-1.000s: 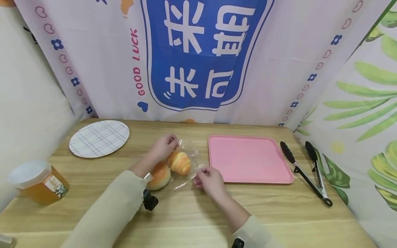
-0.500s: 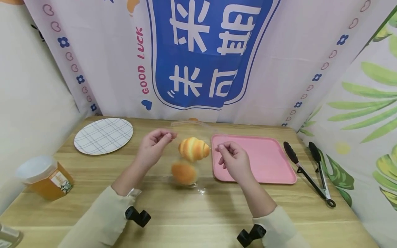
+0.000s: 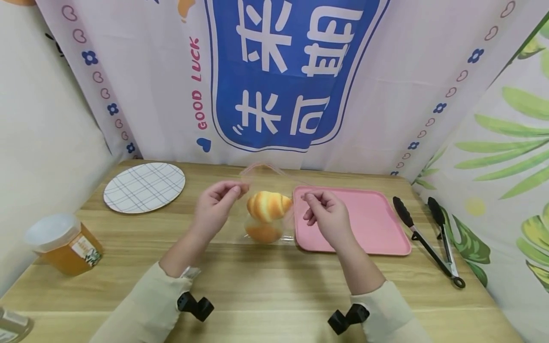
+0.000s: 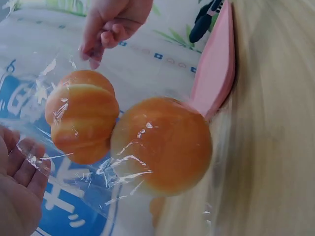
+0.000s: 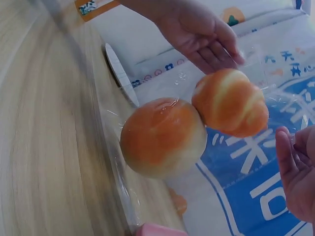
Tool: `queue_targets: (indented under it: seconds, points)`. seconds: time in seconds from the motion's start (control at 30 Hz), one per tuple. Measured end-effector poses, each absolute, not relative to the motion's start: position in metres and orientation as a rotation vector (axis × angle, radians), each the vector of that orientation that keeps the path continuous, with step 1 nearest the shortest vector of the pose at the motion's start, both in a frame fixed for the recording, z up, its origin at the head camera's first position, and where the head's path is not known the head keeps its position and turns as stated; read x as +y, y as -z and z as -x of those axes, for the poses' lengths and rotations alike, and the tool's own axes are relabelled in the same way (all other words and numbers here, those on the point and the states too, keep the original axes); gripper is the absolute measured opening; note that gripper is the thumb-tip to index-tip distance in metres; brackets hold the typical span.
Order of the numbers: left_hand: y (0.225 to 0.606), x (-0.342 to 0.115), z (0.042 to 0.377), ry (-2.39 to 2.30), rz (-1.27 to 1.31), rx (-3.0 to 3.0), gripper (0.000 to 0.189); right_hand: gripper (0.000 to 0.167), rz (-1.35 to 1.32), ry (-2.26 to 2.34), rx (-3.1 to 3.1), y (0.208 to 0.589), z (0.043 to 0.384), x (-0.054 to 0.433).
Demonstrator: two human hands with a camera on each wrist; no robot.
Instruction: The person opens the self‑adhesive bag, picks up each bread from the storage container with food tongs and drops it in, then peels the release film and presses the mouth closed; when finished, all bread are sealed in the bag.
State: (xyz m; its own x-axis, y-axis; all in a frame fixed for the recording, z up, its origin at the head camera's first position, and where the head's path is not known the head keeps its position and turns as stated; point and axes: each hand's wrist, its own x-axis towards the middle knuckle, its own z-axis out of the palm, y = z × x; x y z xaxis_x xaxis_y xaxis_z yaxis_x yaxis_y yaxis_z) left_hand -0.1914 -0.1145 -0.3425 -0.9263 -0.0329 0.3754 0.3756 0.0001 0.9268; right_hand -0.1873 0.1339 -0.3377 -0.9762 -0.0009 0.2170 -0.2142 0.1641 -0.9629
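A clear plastic bag (image 4: 106,179) hangs upright above the table between both hands. Inside it, a ridged croissant-like roll (image 3: 269,206) rests on top of a round golden bun (image 3: 263,232); the two touch. My left hand (image 3: 216,205) pinches one side of the bag between thumb and fingers, left of the roll. On the other side my right hand (image 3: 328,214) pinches the bag's edge, in front of the pink tray. Both wrist views show the roll (image 5: 231,102) and the bun (image 4: 162,146) close up through the crinkled film.
A pink tray (image 3: 356,219) lies on the wooden table (image 3: 257,290) at the right, with black-tipped tongs (image 3: 433,252) beside it. At the left are a checked oval plate (image 3: 143,188) and a lidded tub of amber contents (image 3: 64,245). A jar (image 3: 14,326) stands at the front left corner.
Both hands have lifted the bag off the table and drawn apart. The roll and bun shifted right and now hang stacked. Over the last half second the swinging bun has moved slightly right and up.
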Motion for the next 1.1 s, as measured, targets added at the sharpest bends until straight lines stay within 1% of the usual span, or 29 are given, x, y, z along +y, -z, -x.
queue_targets:
  seconds: [0.13, 0.2, 0.4, 0.63, 0.87, 1.1]
  points:
    - [0.351, -0.118, 0.190, 2.190, 0.283, -1.851, 0.015, 0.019, -0.201, -2.120, -2.158, 0.345, 0.194, 0.139]
    - [0.354, -0.118, 0.189, 2.239, 0.259, -1.820, 0.017, 0.020, -0.196, -2.153, -2.135, 0.347, 0.195, 0.139]
    - [0.359, -0.115, 0.184, 2.242, 0.205, -1.803, 0.023, 0.025, -0.176, -2.121, -2.122, 0.349, 0.197, 0.137]
    - [0.364, -0.114, 0.181, 2.183, 0.194, -1.770, 0.020, 0.027, -0.103, -2.097, -2.112, 0.349, 0.194, 0.135]
    - [0.369, -0.110, 0.178, 2.165, 0.185, -1.677, 0.021, 0.020, 0.003, -2.099, -2.074, 0.348, 0.192, 0.130]
    - [0.366, -0.108, 0.177, 2.224, 0.243, -1.668, 0.015, 0.025, 0.062, -2.062, -2.098, 0.346, 0.193, 0.129]
